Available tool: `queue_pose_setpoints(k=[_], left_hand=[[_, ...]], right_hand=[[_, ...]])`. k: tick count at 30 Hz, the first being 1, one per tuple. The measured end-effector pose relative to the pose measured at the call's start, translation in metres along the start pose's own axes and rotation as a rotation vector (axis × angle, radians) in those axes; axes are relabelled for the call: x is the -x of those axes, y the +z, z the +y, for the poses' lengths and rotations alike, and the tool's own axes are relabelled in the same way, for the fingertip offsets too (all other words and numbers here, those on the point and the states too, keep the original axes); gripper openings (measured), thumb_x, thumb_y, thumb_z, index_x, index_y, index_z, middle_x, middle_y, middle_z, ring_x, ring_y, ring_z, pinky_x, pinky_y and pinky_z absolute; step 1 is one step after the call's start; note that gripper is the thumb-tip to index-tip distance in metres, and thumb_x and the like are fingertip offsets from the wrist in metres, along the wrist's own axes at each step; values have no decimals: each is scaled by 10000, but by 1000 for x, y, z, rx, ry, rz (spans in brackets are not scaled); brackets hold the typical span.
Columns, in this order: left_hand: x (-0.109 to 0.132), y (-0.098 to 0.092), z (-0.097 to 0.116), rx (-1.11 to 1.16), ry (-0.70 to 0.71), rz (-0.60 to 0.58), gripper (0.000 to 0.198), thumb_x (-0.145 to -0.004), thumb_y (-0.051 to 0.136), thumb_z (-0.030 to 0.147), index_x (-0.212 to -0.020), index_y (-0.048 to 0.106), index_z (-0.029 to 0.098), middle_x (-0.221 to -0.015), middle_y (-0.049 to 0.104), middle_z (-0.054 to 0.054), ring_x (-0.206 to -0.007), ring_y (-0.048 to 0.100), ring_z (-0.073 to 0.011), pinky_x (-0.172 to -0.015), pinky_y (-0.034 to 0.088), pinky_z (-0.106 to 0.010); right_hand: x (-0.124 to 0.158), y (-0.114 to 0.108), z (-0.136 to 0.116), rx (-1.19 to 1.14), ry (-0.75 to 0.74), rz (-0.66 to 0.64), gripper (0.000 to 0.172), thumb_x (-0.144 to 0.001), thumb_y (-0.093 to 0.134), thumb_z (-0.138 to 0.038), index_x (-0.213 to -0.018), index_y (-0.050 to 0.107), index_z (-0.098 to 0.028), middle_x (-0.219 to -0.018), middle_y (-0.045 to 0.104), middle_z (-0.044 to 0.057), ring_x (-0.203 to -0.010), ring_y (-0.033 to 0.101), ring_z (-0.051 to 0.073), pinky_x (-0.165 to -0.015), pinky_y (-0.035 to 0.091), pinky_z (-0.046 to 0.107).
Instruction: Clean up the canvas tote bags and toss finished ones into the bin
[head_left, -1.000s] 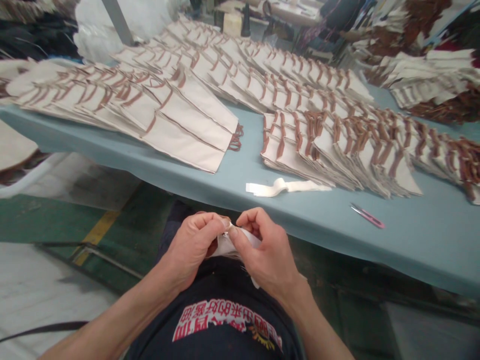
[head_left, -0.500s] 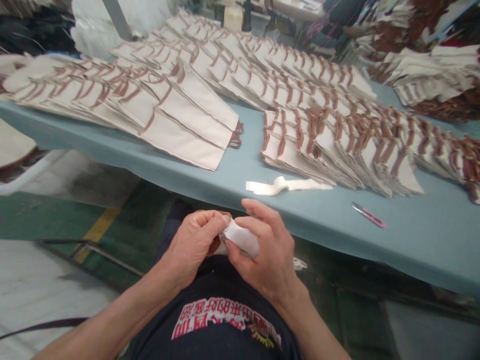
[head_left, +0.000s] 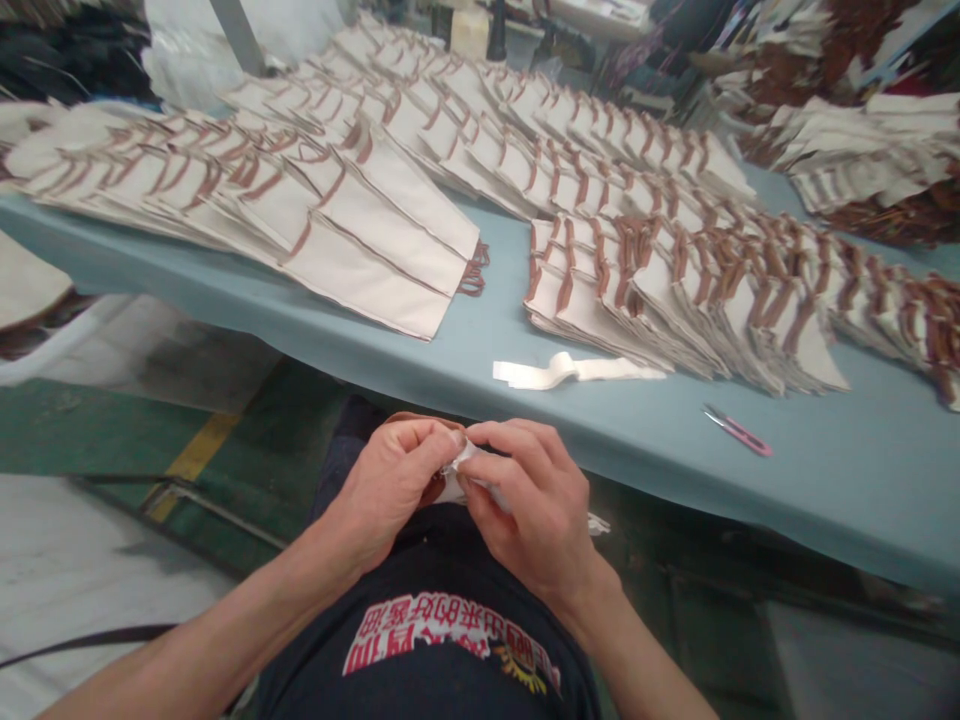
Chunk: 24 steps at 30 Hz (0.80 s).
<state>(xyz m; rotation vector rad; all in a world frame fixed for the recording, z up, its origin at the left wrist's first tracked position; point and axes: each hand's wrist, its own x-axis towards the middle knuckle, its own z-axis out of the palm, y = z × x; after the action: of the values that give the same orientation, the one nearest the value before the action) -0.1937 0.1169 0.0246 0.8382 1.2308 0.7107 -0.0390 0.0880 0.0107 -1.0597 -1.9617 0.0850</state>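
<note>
My left hand pinches a white cloth piece with brown trim between thumb and forefinger, just in front of my dark shirt. Facing it, my right hand closes its thumb and fingers on the same cloth. Both sets of fingertips almost meet at the cloth's edge. Most of the piece is hidden behind the hands. Beyond them, a loosely folded cream fabric strip lies near the front edge of the table. To its right rest pink-handled thread snips.
The table has a blue-grey cover. Overlapping cream fabric pieces with brown trim fill its left side, and more stacks lie on the right. A heap of fabric stands at the back right. Left of me is a metal bar near the floor.
My right hand has turned inward and its raised forefinger has come down to the cloth, which now looks bunched and more covered. My left hand keeps its pinch in place.
</note>
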Motion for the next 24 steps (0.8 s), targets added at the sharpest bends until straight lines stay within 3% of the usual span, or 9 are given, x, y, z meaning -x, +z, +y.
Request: queue_pose_setpoints(k=[8, 12, 18, 24], left_hand=[[-5, 5, -9, 73, 20, 85, 303, -671, 687, 422, -576, 546, 171, -512, 402, 87, -446, 267, -36, -406, 198, -187], [-4, 5, -10, 111, 12, 63, 315, -670, 691, 434, -571, 551, 169, -512, 401, 85, -440, 272, -38, -404, 206, -188], [-2, 6, -5, 115, -14, 8, 307, -666, 708, 440, -604, 583, 166, -521, 435, 77, -435, 281, -40, -398, 180, -196], [0, 5, -1, -38, 56, -41, 357, -707, 680, 478, -573, 560, 169, -525, 435, 62, -471, 303, -57, -428, 207, -203]], right_hand=[[3, 13, 6, -29, -3, 3, 162, -947, 646, -92, -945, 618, -252, -1037, 767, 66, -1042, 667, 229, -942, 605, 423], [8, 15, 5, -69, 84, 41, 164, -930, 646, -90, -942, 614, -251, -1017, 744, 70, -1008, 666, 229, -910, 601, 429], [13, 7, 3, -68, 52, 30, 125, -916, 649, -148, -997, 628, -242, -1042, 728, 85, -1008, 662, 239, -908, 574, 421], [12, 2, 0, -334, 379, 58, 110, -931, 584, -188, -833, 572, -237, -946, 713, 44, -885, 666, 201, -807, 545, 367]])
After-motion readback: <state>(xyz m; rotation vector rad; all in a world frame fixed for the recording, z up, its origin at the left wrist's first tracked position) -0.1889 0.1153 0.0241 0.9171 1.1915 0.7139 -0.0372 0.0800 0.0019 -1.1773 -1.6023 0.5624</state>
